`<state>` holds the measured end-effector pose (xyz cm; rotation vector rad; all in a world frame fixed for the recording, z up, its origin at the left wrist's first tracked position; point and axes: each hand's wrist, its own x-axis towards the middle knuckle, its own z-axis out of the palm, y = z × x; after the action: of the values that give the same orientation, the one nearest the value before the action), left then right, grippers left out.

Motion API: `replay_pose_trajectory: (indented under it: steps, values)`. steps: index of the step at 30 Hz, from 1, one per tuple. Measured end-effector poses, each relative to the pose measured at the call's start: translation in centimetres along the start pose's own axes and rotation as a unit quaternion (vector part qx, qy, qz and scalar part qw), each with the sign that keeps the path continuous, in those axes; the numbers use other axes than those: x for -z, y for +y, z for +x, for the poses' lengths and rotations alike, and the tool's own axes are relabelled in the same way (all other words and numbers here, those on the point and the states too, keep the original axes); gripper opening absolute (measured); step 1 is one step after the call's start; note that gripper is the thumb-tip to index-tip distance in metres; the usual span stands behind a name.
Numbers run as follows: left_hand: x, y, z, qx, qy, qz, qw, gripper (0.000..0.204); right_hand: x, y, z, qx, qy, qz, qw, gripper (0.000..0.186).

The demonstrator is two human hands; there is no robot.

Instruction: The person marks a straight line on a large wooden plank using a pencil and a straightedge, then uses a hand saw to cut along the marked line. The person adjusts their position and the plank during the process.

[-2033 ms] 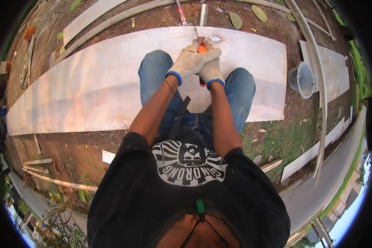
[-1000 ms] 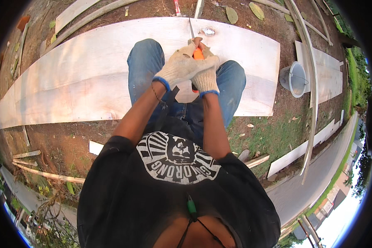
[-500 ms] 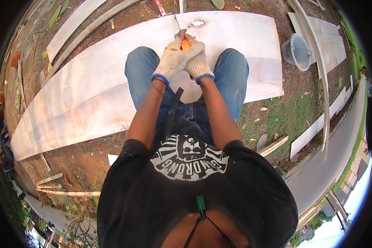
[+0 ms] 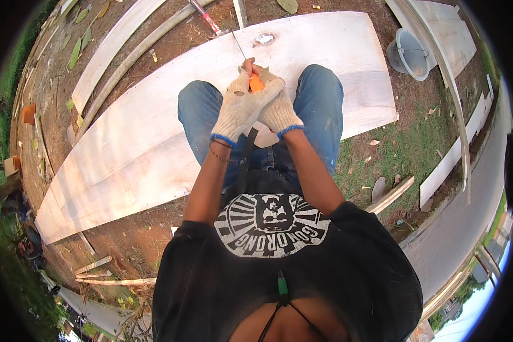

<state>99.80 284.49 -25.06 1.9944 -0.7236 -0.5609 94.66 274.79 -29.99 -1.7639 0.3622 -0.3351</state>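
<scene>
Both my hands, in worn cream knit gloves with blue cuffs, close together around the orange handle (image 4: 256, 84) of a handsaw. My left hand (image 4: 235, 108) overlaps my right hand (image 4: 277, 104) at the grip. The saw's thin dark blade (image 4: 239, 44), seen edge-on, runs away from my fingers to the far edge of a pale plywood sheet (image 4: 347, 62). How deep the blade sits in the wood I cannot tell. This long, curved-looking sheet lies beneath the saw and passes under my bent knees. Right of the blade, a shiny silvery patch (image 4: 264, 39) marks its surface.
A red-handled tool (image 4: 208, 20) lies beyond the sheet, beside a narrow upright-looking wood strip (image 4: 240, 12). A grey bucket (image 4: 394, 54) stands at the right. Long curved strips (image 4: 137, 51) and other panels (image 4: 459, 151) lie around on soil and grass.
My hands and the orange handle have drawn back toward me, and more blade shows between my fingers and the sheet's far edge. The whole view has shifted slightly.
</scene>
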Motion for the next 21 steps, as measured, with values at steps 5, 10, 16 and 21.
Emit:
replay_pose_trajectory:
  steps: [5,10,16,21]
  values:
    - [0.4,-3.2,3.9,0.066,-0.008,-0.117,0.991,0.078,-1.3,2.1,3.4,0.117,0.068,-0.198,0.971,0.025]
    - [-0.8,0.9,0.1,-0.005,0.003,-0.007,1.000,0.079,0.4,1.1,-1.5,0.066,0.093,-0.123,0.986,0.036]
    - [1.9,-2.9,4.6,0.049,-0.027,-0.108,0.993,0.093,-0.4,-2.9,2.0,-0.081,-0.086,-0.230,0.966,0.042]
    - [-2.3,-3.7,-2.0,-0.051,0.040,-0.028,0.998,0.078,-1.2,0.0,-3.0,0.086,0.057,-0.108,0.989,0.029]
